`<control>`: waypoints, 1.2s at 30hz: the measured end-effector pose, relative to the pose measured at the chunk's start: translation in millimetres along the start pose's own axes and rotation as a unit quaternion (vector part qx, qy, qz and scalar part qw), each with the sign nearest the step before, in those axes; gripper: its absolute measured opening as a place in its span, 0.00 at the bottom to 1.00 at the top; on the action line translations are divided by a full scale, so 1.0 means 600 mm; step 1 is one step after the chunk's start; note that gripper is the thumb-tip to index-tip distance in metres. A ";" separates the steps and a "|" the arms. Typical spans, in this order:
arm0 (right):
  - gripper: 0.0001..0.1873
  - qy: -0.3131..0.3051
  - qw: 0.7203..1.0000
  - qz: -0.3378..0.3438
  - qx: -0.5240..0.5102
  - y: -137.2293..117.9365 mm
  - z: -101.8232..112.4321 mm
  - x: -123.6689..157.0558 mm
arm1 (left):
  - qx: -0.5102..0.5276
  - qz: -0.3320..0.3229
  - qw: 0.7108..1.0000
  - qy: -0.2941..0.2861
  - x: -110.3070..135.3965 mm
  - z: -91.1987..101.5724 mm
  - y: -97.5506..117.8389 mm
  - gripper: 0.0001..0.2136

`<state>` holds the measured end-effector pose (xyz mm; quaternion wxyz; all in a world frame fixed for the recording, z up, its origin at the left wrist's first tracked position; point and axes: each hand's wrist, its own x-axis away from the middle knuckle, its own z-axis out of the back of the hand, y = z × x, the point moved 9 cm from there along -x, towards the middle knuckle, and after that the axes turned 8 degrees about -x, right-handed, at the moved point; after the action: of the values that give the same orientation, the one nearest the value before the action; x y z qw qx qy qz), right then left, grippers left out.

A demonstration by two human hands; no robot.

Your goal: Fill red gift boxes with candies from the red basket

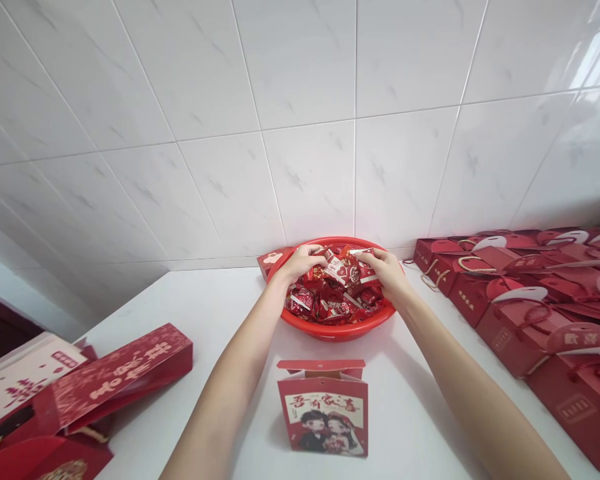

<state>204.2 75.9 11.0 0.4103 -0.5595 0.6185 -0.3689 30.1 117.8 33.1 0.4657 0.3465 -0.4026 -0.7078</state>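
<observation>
Red basket (330,331), left grip (300,262) and right grip (389,272) pinching packets (338,270), carton (325,408) nearer, boxes (509,331) flanking

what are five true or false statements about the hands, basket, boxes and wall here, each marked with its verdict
1. The left hand and the right hand are both at the red basket. True.
2. There is nothing inside the red basket. False; it contains many wrapped packets.
3. The box with the cartoon couple stands between the forearms, nearer the camera than the red basket. True.
4. The wall is covered in dark red brick. False; the wall has pale tiles.
5. Red boxes with cord handles stand to the right of the red basket. True.
</observation>
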 end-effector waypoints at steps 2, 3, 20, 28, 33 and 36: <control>0.13 -0.008 1.000 0.004 -0.001 -0.001 -0.002 0.000 | 0.013 0.002 1.000 -0.004 -0.001 0.000 -0.004 0.11; 0.13 -0.012 1.000 0.006 -0.002 -0.001 -0.003 0.000 | 0.016 0.003 1.000 -0.004 -0.002 0.000 -0.006 0.13; 0.14 -0.004 1.000 -0.001 -0.005 0.005 0.004 -0.004 | 0.075 -0.011 0.997 -0.004 -0.006 0.005 -0.014 0.32; 0.14 -0.010 1.000 0.009 -0.009 0.002 0.000 -0.004 | -0.005 0.008 0.999 0.043 -0.005 0.017 -0.022 0.34; 0.14 -0.011 1.000 0.005 -0.009 0.005 0.000 -0.006 | -0.043 -0.005 0.999 0.021 0.001 0.010 -0.010 0.30; 0.14 -0.013 1.000 0.004 -0.009 0.005 -0.001 -0.006 | -0.046 -0.024 0.999 0.007 0.001 0.005 -0.004 0.26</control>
<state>202.9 79.9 8.9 0.4153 -0.5652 0.6185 -0.3543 26.3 118.7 32.6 0.4670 0.3394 -0.3581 -0.7338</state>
